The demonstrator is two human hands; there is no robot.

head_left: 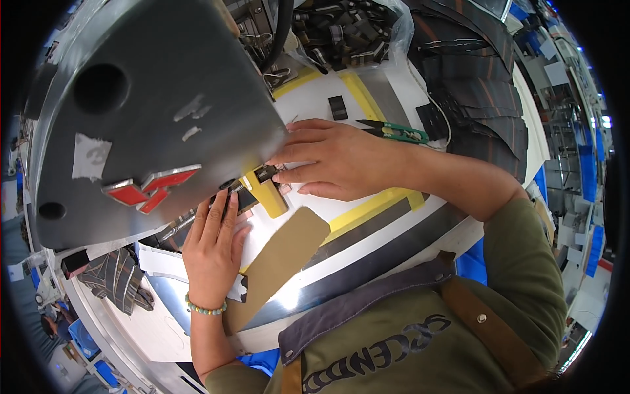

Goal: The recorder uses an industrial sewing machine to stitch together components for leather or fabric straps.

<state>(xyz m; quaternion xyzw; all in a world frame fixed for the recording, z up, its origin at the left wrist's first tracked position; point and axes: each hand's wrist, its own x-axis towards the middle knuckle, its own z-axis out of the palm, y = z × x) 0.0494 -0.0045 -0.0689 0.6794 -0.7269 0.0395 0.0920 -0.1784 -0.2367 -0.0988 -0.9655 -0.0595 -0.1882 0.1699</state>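
Note:
A large grey sewing machine head with a red emblem covers the upper left and hides its needle area. My left hand, a beaded bracelet at its wrist, lies with fingers stretched out by the machine's lower edge, beside a threaded metal rod. Between my hands sits a yellow guide piece next to dark metal parts. Reaching in from the right, my right hand has its fingers spread, their tips close to those parts and the machine's edge. No held thing shows in either hand. Green-handled thread snips lie beside my right wrist.
A small black fabric piece lies beyond my right hand. Behind it, a clear plastic bag holds many dark pieces. Striped dark fabric is stacked at right. Brown cardboard lies in front; crumpled striped cloth at left.

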